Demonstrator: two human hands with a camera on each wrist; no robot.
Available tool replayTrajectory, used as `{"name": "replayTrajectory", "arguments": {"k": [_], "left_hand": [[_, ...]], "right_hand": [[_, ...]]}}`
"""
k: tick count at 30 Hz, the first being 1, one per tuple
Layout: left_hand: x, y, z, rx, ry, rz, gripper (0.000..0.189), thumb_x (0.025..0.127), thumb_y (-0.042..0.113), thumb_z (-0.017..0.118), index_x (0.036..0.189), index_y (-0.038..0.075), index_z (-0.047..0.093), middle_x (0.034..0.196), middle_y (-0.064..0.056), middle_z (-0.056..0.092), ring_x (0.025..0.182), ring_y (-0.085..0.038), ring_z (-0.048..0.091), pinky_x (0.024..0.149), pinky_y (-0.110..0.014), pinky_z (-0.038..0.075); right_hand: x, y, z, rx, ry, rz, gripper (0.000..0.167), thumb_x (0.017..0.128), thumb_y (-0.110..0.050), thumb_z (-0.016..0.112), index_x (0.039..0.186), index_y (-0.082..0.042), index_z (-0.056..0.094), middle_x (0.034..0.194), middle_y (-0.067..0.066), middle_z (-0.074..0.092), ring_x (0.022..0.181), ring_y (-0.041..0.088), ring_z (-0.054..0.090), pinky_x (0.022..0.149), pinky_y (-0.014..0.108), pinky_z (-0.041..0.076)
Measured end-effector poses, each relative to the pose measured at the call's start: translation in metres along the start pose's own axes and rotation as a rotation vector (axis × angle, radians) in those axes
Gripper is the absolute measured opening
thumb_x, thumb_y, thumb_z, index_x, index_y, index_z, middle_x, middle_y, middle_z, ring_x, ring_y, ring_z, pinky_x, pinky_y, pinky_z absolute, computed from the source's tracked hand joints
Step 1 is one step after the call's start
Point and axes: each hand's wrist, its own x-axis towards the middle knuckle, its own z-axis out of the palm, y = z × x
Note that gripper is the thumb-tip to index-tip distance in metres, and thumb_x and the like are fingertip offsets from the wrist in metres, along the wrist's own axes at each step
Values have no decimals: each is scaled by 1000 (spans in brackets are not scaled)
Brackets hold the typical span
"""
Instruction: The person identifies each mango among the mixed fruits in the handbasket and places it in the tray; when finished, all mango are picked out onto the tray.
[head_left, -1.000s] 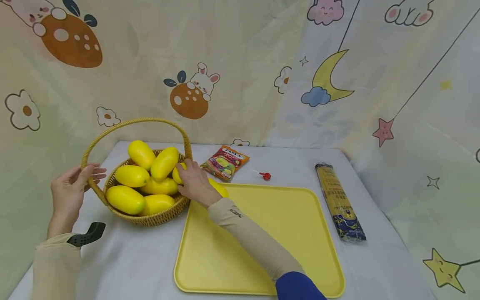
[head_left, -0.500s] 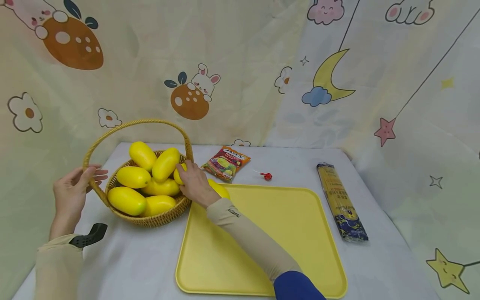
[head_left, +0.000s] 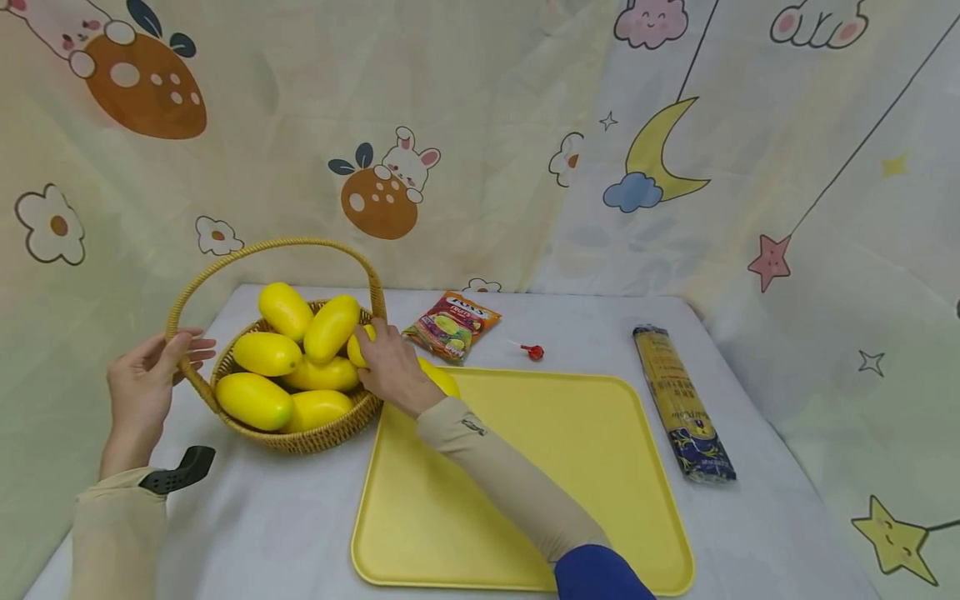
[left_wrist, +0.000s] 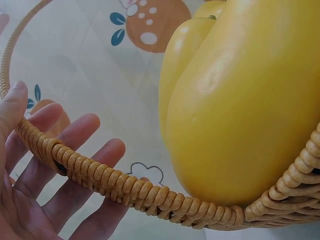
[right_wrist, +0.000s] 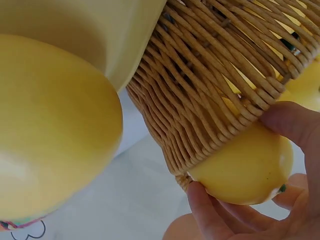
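Observation:
A wicker basket (head_left: 315, 440) full of yellow mangoes (head_left: 262, 353) stands at the left of the table. My left hand (head_left: 138, 400) holds the left side of its arched handle (left_wrist: 105, 175), thumb on one side and spread fingers on the other. At the basket's right rim my right hand (head_left: 393, 371) grips a yellow mango (right_wrist: 245, 165), fingers and thumb around its end. That mango sits partly inside the basket wall. Another mango (right_wrist: 55, 130) lies at the upper left corner of the yellow tray (head_left: 540, 575), partly hidden behind my right wrist in the head view.
Behind the tray are a candy bag (head_left: 452, 327) and a red lollipop (head_left: 533, 352). A pack of spaghetti (head_left: 684, 404) lies right of the tray. A printed curtain (head_left: 495, 167) hangs behind the white-covered table (head_left: 247, 517).
Both hands keep their places at the handle and the mango. The whole head view has shifted very slightly; nothing else visibly moves.

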Motion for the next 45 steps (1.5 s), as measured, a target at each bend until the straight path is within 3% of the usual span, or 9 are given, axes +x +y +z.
{"name": "replayTrajectory", "arguments": {"k": [7, 15, 20, 28, 33, 36, 41, 45], "left_hand": [[0, 1, 0, 4, 18, -13, 36, 95, 30, 58, 123, 8, 63, 91, 16, 71, 84, 4, 67, 74, -4, 47], [1, 2, 1, 20, 25, -18, 37, 95, 30, 58, 124, 8, 63, 91, 17, 70, 84, 4, 66, 74, -4, 47], [0, 1, 1, 33, 34, -18, 37, 95, 30, 58, 124, 8, 63, 90, 18, 70, 83, 5, 66, 74, -4, 47], [0, 2, 0, 14, 35, -30, 39, 94, 31, 58, 125, 6, 62, 90, 17, 70, 83, 4, 66, 74, -4, 47], [1, 2, 1, 25, 31, -35, 39, 94, 31, 58, 125, 8, 62, 89, 19, 70, 82, 6, 66, 74, -3, 47], [1, 2, 1, 23, 29, -31, 39, 94, 31, 58, 125, 8, 62, 89, 19, 70, 83, 5, 66, 74, -4, 47], [1, 2, 1, 32, 29, -27, 40, 95, 31, 58, 126, 7, 62, 90, 19, 70, 84, 4, 66, 74, -4, 47], [1, 2, 1, 14, 33, -27, 39, 94, 30, 58, 125, 6, 62, 89, 18, 70, 83, 4, 67, 73, -5, 48]], "right_hand": [[-8, 1, -13, 38, 1, 8, 62, 90, -35, 64, 143, -14, 39, 139, 13, 42, 111, 24, 56, 73, 28, 55], [-25, 10, -28, 125, 62, 12, 63, 89, -34, 66, 143, -14, 40, 139, 13, 44, 113, 25, 55, 78, 34, 55], [-36, 19, -32, 187, 77, 54, 63, 88, -32, 68, 142, -15, 42, 140, 12, 43, 120, 25, 52, 90, 36, 52], [-52, 35, -38, 280, 102, 126, 63, 89, -34, 67, 144, -18, 40, 144, 11, 40, 123, 28, 50, 91, 46, 51], [-63, 49, -39, 292, 190, 114, 62, 87, -31, 69, 141, -14, 43, 139, 13, 44, 106, 28, 58, 80, 40, 55], [-69, 58, -37, 295, 233, 116, 63, 86, -30, 71, 140, -11, 45, 137, 14, 45, 105, 28, 59, 79, 38, 55], [-82, 73, -33, 334, 244, 177, 65, 85, -30, 73, 140, -10, 45, 137, 15, 46, 117, 31, 54, 93, 43, 51], [-91, 83, -25, 363, 239, 236, 66, 84, -29, 74, 140, -9, 45, 134, 15, 47, 114, 31, 55, 95, 43, 50]]}}
